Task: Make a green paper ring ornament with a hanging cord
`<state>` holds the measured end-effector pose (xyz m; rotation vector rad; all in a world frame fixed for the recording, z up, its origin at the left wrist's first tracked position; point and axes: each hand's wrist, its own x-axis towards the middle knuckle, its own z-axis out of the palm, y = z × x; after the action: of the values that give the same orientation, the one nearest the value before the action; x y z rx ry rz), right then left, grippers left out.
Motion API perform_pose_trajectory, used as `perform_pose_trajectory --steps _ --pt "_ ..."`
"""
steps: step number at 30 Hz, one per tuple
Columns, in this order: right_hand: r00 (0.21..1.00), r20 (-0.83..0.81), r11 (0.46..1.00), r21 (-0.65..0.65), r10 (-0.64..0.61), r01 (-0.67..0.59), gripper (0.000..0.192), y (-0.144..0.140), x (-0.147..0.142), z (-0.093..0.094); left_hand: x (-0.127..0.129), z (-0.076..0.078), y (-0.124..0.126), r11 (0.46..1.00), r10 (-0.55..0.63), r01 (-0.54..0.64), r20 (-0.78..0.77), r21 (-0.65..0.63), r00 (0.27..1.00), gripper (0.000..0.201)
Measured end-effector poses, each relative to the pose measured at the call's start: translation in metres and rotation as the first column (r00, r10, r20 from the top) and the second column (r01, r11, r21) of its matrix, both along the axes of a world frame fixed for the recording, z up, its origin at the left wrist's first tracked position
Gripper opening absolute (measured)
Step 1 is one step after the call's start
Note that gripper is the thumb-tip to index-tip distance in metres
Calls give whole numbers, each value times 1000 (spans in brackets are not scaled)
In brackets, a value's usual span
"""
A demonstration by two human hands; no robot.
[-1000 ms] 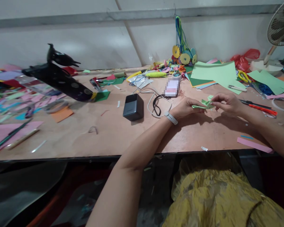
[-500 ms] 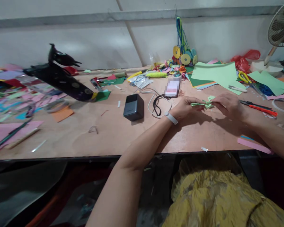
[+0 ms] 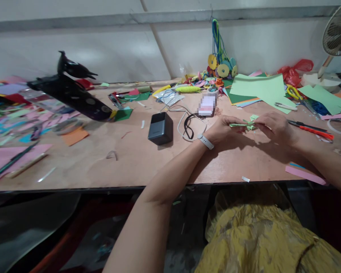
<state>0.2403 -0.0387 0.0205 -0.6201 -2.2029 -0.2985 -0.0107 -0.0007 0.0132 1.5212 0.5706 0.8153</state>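
Pinching from both sides, the left hand (image 3: 223, 129) and right hand (image 3: 272, 127) held a small folded green paper (image 3: 243, 125) between them, just above the table (image 3: 136, 159). The left hand's fingers were curled closed on the paper's left end, a white band (image 3: 205, 141) on its wrist. The right hand's fingers were drawn together on the paper's right end, with the back of the hand towards the camera. A loose green scrap (image 3: 253, 117) lay just behind the paper.

Left of the hands sat a black box (image 3: 160, 128), and between it and the left wrist lay coiled white and black cables (image 3: 187, 123). A blurred pink item (image 3: 207, 105) stood behind the cables. Light green sheets (image 3: 258, 88) lay spread at the far right of the table, with yellow-handled scissors (image 3: 294, 92) beside them and a red-handled tool (image 3: 312, 129) just right of the right hand. A pink strip (image 3: 305, 174) lay near the table's front edge under the right forearm. Paper discs and loops (image 3: 221, 68) were heaped against the wall. A fan (image 3: 339, 32) stood at the far right corner. On the left side, coloured paper scraps (image 3: 22, 121) covered the table, and a black object (image 3: 71, 96) lay slanted across them.
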Motion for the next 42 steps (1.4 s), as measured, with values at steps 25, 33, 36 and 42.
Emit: perform_pose_trajectory --steps 25,33,36,42 --pt "960 274 968 252 -54 -17 20 -2 7 -11 0 -9 2 993 67 -67 0 -95 998 40" --pt "955 290 981 194 -62 5 20 -1 10 -14 0 -5 1 993 76 -77 -13 -89 997 39" --pt "959 277 979 205 -59 1 20 0 10 -13 0 -4 0 995 61 -61 -12 -74 998 38" --pt "967 253 984 178 -18 -29 23 -1 9 -12 0 -5 -1 993 78 -77 3 -93 997 40"
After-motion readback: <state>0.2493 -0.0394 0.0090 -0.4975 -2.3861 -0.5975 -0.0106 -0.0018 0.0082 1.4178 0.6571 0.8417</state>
